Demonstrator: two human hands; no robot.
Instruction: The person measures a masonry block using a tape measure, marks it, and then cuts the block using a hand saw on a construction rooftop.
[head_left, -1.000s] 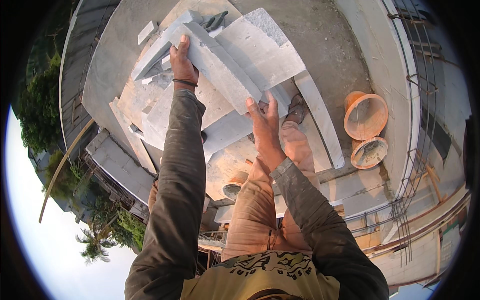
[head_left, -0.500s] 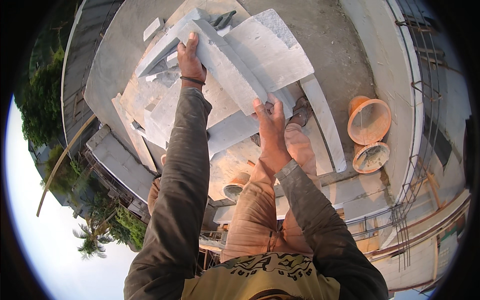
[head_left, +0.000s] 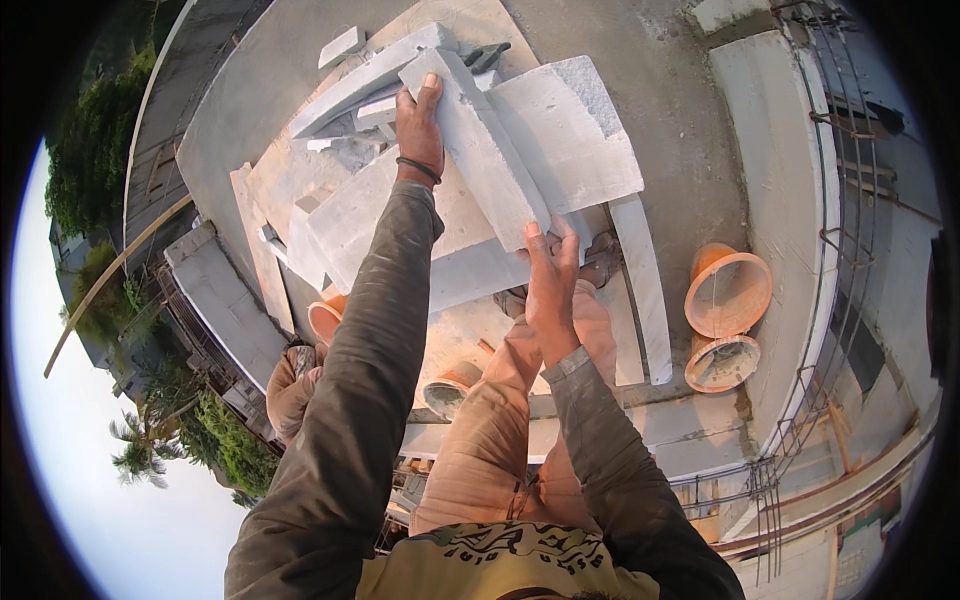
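Note:
A long pale grey-white block [head_left: 480, 150] lies diagonally over a pile of similar cut slabs, held in both hands. My left hand [head_left: 420, 125] grips its upper end, thumb on the top face. At the lower end, my right hand [head_left: 550, 280] has its thumb on the face and its fingers partly hidden at the edge. A wide slab [head_left: 570, 130] with a rough broken corner sits to the right of the block. Thinner offcuts [head_left: 370, 80] and a dark green object [head_left: 490, 52], too small to identify, are behind it. My sandalled feet and legs show below the pile.
Two orange buckets [head_left: 728, 290] stand at the right beside a low wall [head_left: 760, 180] with rebar cages [head_left: 850, 200]. Another bucket [head_left: 450, 390] is near my legs. A person [head_left: 295, 395] crouches at lower left near a bucket [head_left: 325, 320]. A long pale strip [head_left: 640, 290] lies right of the pile.
The block and both hands have shifted right and slightly down in the picture, along with the pile. More of the person and a bucket at lower left has come into view.

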